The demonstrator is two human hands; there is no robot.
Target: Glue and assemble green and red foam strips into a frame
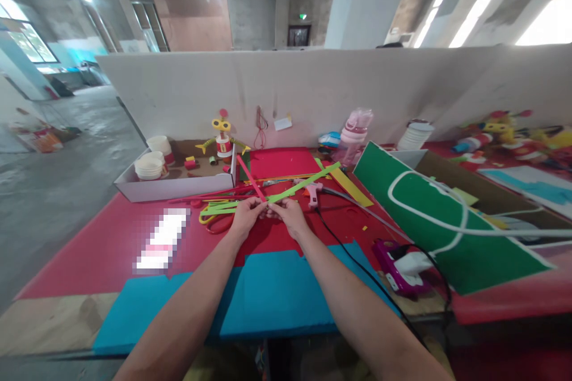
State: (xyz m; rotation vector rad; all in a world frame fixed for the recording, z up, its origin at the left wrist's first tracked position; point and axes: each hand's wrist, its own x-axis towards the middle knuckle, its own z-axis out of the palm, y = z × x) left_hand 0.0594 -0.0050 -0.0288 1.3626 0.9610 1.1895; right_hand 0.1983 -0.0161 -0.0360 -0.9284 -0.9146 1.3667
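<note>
Over the middle of the table my left hand [247, 216] and my right hand [289, 215] meet, fingertips pinched close together. A red paper strip [251, 177] rises up and to the left from my left fingertips. From my right fingertips a light green paper strip [308, 182] runs up to the right. The two strips cross at the fingers; whether they are joined there I cannot tell. More green strips [218, 208] lie left of my left hand, over yellow-handled scissors [206, 218]. A pink glue gun [314, 191] lies just beyond my right hand.
A white box [179, 186] at the left holds paper cups [150, 165] and a yellow-headed figure [222, 141]. Blue sheets [277, 292] lie under my forearms. At right are a purple power strip [397, 268], cords and a green board [429, 214]. A pink bottle [355, 131] stands behind.
</note>
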